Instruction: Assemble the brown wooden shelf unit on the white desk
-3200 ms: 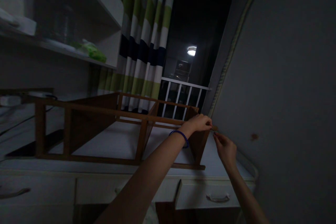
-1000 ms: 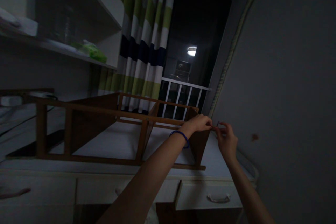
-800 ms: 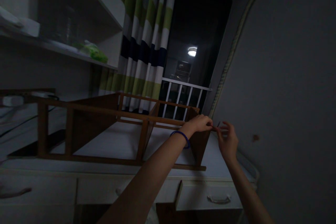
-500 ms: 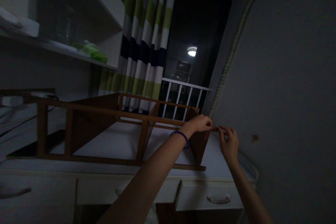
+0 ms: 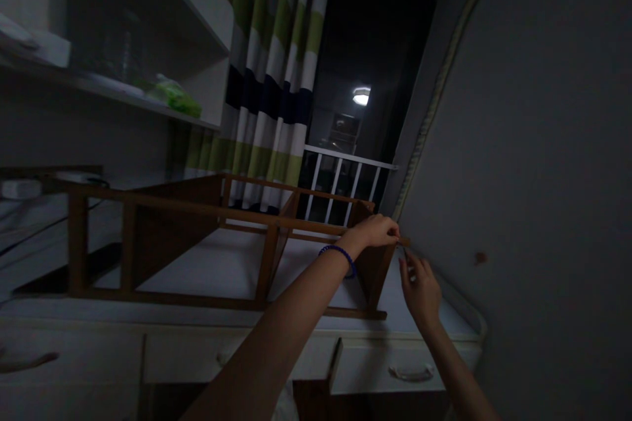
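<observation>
A brown wooden shelf rack (image 5: 197, 302) lies on its side along the white desk. My left hand (image 5: 375, 231), with a dark blue bead bracelet (image 5: 340, 250) at the wrist, reaches over the rack's right end. Its thumb and fingers are pinched together at the top corner of the end board (image 5: 382, 270); whatever they pinch is hidden. Just right of that corner, my right hand (image 5: 422, 289) is closed on a thin dark rod (image 5: 403, 250) that points up toward the left fingertips. In this dim light the rod's kind cannot be made out.
The white desk (image 5: 409, 309) has a raised rim at right and a drawer (image 5: 390, 365) standing slightly out below. A white wall shelf (image 5: 212, 95) with a green packet (image 5: 178, 97) hangs upper left. A striped curtain (image 5: 266, 79) and window railing (image 5: 345, 158) are behind.
My right hand has dropped and shifted left, and the thin rod has swung from nearly level to pointing steeply downward from the corner. My left hand has stayed at the rack's corner.
</observation>
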Demonstrator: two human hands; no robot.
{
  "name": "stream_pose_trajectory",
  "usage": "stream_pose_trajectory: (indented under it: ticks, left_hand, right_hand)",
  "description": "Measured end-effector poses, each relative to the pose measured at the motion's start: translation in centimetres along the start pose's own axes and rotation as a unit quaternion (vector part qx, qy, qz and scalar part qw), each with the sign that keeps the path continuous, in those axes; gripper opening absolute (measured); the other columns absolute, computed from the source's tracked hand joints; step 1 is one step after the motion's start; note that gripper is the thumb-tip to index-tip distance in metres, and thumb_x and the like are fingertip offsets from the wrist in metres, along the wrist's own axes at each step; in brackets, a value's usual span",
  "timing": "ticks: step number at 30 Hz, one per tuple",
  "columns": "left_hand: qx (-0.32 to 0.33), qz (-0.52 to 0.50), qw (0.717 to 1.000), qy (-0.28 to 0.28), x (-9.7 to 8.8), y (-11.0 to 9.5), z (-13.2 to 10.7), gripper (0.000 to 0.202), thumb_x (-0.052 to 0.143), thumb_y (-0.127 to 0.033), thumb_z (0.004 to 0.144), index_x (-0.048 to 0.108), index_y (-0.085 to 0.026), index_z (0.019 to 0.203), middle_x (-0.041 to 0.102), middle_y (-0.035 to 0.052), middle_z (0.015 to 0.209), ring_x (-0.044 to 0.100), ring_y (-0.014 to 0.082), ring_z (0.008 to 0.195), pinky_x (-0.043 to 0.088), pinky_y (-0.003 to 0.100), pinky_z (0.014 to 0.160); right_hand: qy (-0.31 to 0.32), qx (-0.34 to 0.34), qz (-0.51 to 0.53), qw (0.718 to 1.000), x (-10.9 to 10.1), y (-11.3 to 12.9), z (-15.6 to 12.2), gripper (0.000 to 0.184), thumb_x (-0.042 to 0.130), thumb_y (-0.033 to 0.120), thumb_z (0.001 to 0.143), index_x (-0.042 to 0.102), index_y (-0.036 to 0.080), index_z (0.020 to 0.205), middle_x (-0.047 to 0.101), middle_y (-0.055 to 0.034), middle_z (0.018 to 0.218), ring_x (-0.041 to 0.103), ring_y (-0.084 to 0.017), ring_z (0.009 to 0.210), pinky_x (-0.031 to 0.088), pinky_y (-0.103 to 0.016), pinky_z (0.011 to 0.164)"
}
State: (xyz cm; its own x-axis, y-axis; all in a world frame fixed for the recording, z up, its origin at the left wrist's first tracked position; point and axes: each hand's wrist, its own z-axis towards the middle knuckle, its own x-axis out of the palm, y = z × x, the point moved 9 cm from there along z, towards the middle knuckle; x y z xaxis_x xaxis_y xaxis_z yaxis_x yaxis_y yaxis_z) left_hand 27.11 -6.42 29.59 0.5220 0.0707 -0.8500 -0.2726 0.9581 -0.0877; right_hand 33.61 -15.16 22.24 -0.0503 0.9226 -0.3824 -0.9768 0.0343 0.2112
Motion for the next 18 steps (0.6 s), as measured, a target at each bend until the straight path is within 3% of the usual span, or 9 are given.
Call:
stream_pose_trajectory:
  ticks: [9, 18]
  left_hand:
    - [-0.007, -0.001, 1.000, 0.000, -0.2, 0.0, -0.1, 0.020, 0.051, -0.025, 0.073, 0.065, -0.019, 0.086, 0.068, 0.0026, 0.084, 0.061, 0.0144, 0.079, 0.043, 0.021, 0.068]
    - [-0.006, -0.008, 1.000, 0.003, 0.1, 0.1, 0.0, 0.021, 0.050, -0.024, 0.072, 0.065, -0.019, 0.087, 0.068, 0.0032, 0.086, 0.061, 0.0161, 0.081, 0.043, 0.022, 0.070]
  right_hand:
    - [0.027, -0.069, -0.083, 0.994, 0.3, 2.3, -0.3, 0.031, 0.036, 0.039, 0.086, 0.060, 0.019, 0.086, 0.059, -0.0014, 0.075, 0.052, -0.008, 0.055, 0.025, -0.021, 0.044]
    - [0.028, -0.137, -0.111, 0.984, -0.1, 4.7, 0.0, 0.024, 0.038, 0.031, 0.085, 0.059, 0.022, 0.095, 0.058, -0.0008, 0.074, 0.053, -0.010, 0.058, 0.025, -0.022, 0.044]
